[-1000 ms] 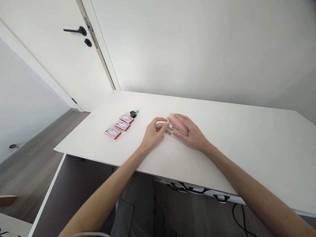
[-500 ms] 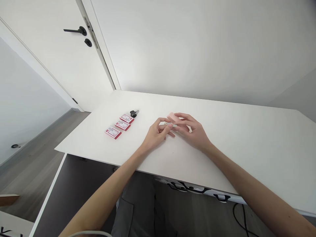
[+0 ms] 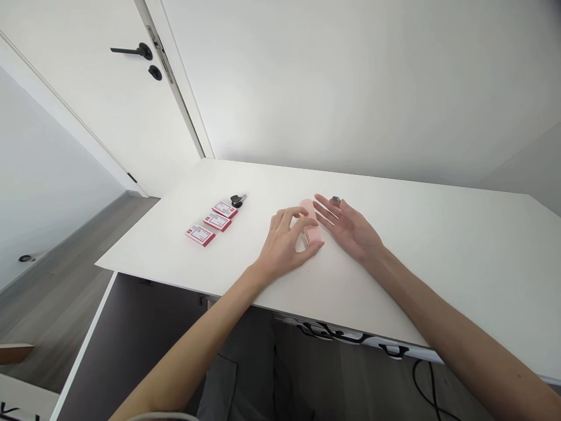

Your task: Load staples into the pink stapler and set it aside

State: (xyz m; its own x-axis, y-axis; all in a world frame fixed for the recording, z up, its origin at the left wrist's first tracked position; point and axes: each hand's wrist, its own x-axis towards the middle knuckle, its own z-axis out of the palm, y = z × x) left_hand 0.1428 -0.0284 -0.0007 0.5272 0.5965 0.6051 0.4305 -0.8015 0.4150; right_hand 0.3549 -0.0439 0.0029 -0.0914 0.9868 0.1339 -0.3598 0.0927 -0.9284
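Observation:
A pink stapler (image 3: pixel 309 221) lies on the white table (image 3: pixel 438 251) between my two hands. My left hand (image 3: pixel 284 242) curls over its near end, fingers on top and thumb pressed against its right side. My right hand (image 3: pixel 350 227) rests just to the right of the stapler with its fingers stretched out flat and nothing in it. A small dark object (image 3: pixel 336 200) lies on the table at my right fingertips.
Three red and white small boxes (image 3: pixel 217 223) lie in a diagonal row at the left of the table, with a black tool (image 3: pixel 238 200) at the row's far end. A white door with a black handle (image 3: pixel 134 51) stands at the back left. Cables hang under the table's front edge.
My right hand has let go of the stapler and opened flat beside it. My left hand moved from pinching at the stapler's front to gripping over it. The stapler now lies flat.

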